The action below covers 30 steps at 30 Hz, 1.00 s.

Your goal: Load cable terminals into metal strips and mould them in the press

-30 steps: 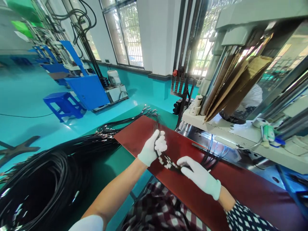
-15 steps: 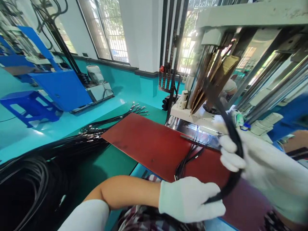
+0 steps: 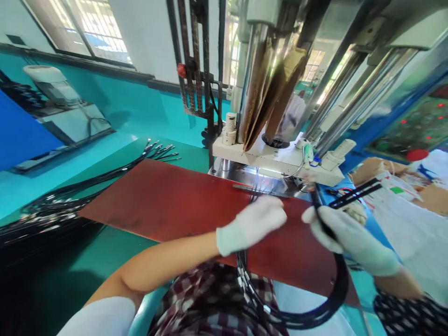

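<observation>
My right hand (image 3: 341, 228), in a white glove, is closed around a thick bundle of black cables (image 3: 341, 284). The bundle loops down past the board's near edge and curves back up on the left, where small white and metal pieces show along it. My left hand (image 3: 261, 219), also gloved, is above the red-brown board (image 3: 157, 196) with its fingers curled in; what they hold, if anything, is hidden. Cables pass beneath that hand and wrist. Thin cables (image 3: 256, 179) lead beyond it onto the metal bed of a press (image 3: 266, 156).
Another pile of black cables (image 3: 70, 200) lies on the green surface at left. The press has upright steel columns (image 3: 254, 84) and a brown sheet hanging between them. Boxes and white wrapping (image 3: 416, 224) are at right. A motor (image 3: 52, 86) stands by the wall.
The view has turned right. My left hand has let go of the bundle's lower end and moved forward over the board. The bundle in my right hand now hangs in a wide loop.
</observation>
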{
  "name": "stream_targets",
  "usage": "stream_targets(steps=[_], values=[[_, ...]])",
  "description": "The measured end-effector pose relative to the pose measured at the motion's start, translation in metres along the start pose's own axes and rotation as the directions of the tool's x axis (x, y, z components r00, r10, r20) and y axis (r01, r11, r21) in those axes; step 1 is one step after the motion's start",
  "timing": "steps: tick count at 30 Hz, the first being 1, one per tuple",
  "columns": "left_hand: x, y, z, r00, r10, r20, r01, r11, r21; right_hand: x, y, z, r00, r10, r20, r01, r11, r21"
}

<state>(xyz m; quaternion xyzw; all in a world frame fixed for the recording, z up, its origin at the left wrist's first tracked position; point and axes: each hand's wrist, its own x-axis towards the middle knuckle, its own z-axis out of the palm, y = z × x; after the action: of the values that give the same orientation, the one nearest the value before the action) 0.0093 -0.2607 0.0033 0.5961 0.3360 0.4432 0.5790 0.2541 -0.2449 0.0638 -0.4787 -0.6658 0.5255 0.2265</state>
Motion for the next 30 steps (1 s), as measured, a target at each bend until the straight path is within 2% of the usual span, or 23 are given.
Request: stream_targets(steps=[2, 4, 6, 8, 11, 14, 16, 17, 18, 19, 20, 22, 23, 24, 27, 30], values=[[0.029, 0.003, -0.026, 0.983, -0.100, -0.154, 0.058, 0.965, -0.257, 0.013, 0.013, 0.025, 0.987, 0.064, 0.147, -0.073, 0.996, 0.058], [0.053, -0.001, -0.043, 0.986, -0.107, -0.126, 0.055, 0.930, -0.363, 0.029, 0.024, 0.048, 0.956, 0.153, 0.250, -0.183, 0.978, 0.101], [0.064, -0.009, -0.048, 0.997, -0.073, -0.024, 0.059, 0.927, -0.369, 0.041, 0.030, 0.063, 0.922, 0.229, 0.311, -0.288, 0.944, 0.159], [0.065, -0.018, -0.045, 0.997, -0.059, 0.053, 0.074, 0.938, -0.338, 0.051, 0.033, 0.071, 0.910, 0.251, 0.330, -0.345, 0.900, 0.266], [0.058, -0.026, -0.037, 0.992, -0.024, 0.126, 0.056, 0.964, -0.262, 0.063, 0.035, 0.075, 0.921, 0.258, 0.292, -0.364, 0.837, 0.408], [0.053, -0.029, -0.043, 0.976, -0.009, 0.218, 0.046, 0.985, -0.167, 0.073, 0.038, 0.079, 0.929, 0.268, 0.257, -0.364, 0.794, 0.486], [0.055, -0.031, -0.058, 0.990, 0.013, 0.139, -0.008, 0.999, -0.041, 0.077, 0.040, 0.081, 0.940, 0.245, 0.239, -0.337, 0.789, 0.514], [0.056, -0.033, -0.068, 0.998, 0.036, 0.052, -0.041, 0.993, 0.107, 0.078, 0.041, 0.081, 0.944, 0.234, 0.234, -0.324, 0.794, 0.515], [0.059, -0.035, -0.078, 0.997, 0.065, -0.030, -0.052, 0.946, 0.319, 0.079, 0.042, 0.081, 0.945, 0.229, 0.235, -0.321, 0.798, 0.510], [0.062, -0.037, -0.088, 0.993, 0.090, -0.079, -0.031, 0.830, 0.557, 0.079, 0.042, 0.080, 0.943, 0.231, 0.238, -0.324, 0.800, 0.506], [0.066, -0.040, -0.096, 0.992, 0.093, -0.086, 0.005, 0.649, 0.761, 0.079, 0.042, 0.080, 0.939, 0.245, 0.243, -0.338, 0.797, 0.501], [0.076, -0.045, -0.106, 1.000, 0.013, -0.024, 0.019, 0.291, 0.957, 0.080, 0.042, 0.080, 0.928, 0.265, 0.262, -0.363, 0.801, 0.476], [0.082, -0.048, -0.107, 0.999, -0.039, 0.019, -0.012, 0.187, 0.982, 0.081, 0.042, 0.081, 0.928, 0.264, 0.263, -0.360, 0.813, 0.457], [0.088, -0.051, -0.106, 0.995, -0.078, 0.060, -0.050, 0.132, 0.990, 0.081, 0.041, 0.082, 0.932, 0.258, 0.253, -0.348, 0.831, 0.435], [0.102, -0.056, -0.099, 0.985, -0.108, 0.132, -0.123, 0.086, 0.989, 0.082, 0.039, 0.089, 0.947, 0.249, 0.202, -0.308, 0.882, 0.356], [0.096, -0.054, -0.100, 0.980, -0.129, 0.149, -0.142, 0.059, 0.988, 0.078, 0.041, 0.095, 0.945, 0.255, 0.206, -0.302, 0.921, 0.246]])
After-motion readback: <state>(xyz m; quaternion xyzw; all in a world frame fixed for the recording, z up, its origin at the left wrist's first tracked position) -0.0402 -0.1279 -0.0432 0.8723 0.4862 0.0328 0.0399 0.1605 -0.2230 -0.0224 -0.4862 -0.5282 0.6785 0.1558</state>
